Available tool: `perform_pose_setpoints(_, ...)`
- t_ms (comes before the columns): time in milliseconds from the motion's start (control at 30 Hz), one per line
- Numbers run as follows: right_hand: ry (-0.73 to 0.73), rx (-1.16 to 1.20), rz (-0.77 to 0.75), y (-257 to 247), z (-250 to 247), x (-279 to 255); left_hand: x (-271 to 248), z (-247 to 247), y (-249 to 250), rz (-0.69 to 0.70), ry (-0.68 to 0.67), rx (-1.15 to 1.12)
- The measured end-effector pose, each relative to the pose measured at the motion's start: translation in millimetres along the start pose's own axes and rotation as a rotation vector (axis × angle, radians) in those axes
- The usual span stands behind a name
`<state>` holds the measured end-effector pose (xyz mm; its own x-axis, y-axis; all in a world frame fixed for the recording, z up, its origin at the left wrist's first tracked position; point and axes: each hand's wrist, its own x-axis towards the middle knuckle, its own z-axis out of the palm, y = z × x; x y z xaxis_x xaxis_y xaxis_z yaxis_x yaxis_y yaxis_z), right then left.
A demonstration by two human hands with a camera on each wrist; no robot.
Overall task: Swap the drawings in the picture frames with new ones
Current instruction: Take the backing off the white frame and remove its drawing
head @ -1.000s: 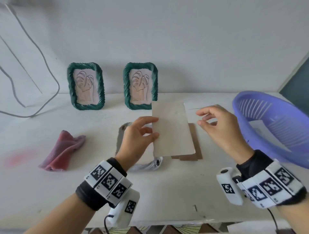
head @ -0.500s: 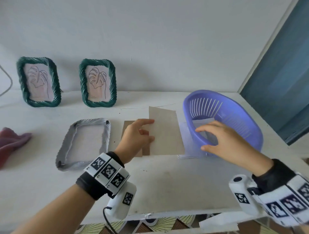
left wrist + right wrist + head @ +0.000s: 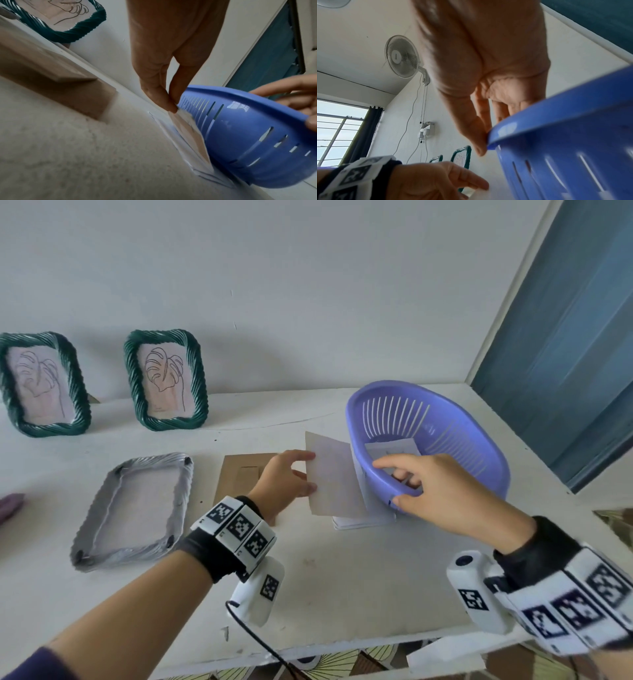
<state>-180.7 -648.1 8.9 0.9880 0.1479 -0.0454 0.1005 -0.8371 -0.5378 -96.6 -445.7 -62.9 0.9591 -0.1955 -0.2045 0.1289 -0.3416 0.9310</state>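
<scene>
Here, on the white desk (image 3: pixel 342 577), the items stood as follows. Left hand (image 3: pixel 284 482): thumb and fingers pinched the left edge of a plain sheet of paper (image 3: pixel 334 477), held tilted over a small stack of white papers (image 3: pixel 359 520) at the desk's centre, just beside the basket. Right hand (image 3: pixel 435 491): thumb under the near rim of the purple basket (image 3: pixel 479 446), fingers curled over it into the inside, gripping the rim. The basket sat toward 2 o'clock and held a white sheet with faint drawn lines (image 3: pixel 390 450).

Brown backing board (image 3: pixel 245 477): flat on the desk, partly hidden behind the left hand. Grey frame (image 3: pixel 133 508): lying flat toward 9 o'clock of the board, with no drawing seen in it. Two green frames, left (image 3: pixel 41 385) and right (image 3: pixel 166 380): upright against the wall toward 11 o'clock, each with a line drawing of a leaf. A bit of purple cloth (image 3: pixel 10 505) showed at the far left edge. The right wrist view showed a wall fan (image 3: pixel 402 56) mounted high on the wall.
</scene>
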Motion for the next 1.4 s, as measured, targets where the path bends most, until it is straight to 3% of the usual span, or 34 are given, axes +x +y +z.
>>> perform_pose_setpoints(333, -0.007, 0.025, -0.017, 2.9, -1.8, -0.6, 7.7, 35.7, 3.1, -0.081, -0.069, -0.012)
perform_pose_setpoints(700, -0.056, -0.010, -0.050, 7.0, 6.6, -2.6, 3.7, 41.8, 6.9, -0.060, -0.076, 0.004)
perform_pose_setpoints(967, -0.091, -0.045, -0.071, 9.0, 5.5, -0.9, 1.7, 32.4, 18.8, -0.009, 0.065, -0.018)
perform_pose_setpoints(1133, -0.034, -0.046, -0.095, 1.2, -25.5, 0.0, -5.1, 31.9, 40.1, 0.050, 0.058, -0.200)
perform_pose_setpoints(1300, 0.047, -0.067, -0.143, -14.7, -76.7, 15.2, -9.0, 39.9, 55.1, 0.113, -0.007, -0.125)
perform_pose_setpoints(1400, -0.044, -0.145, -0.134, -16.5, -93.5, 40.7, -9.8, 44.0, 55.4, 0.120, -0.014, -0.039)
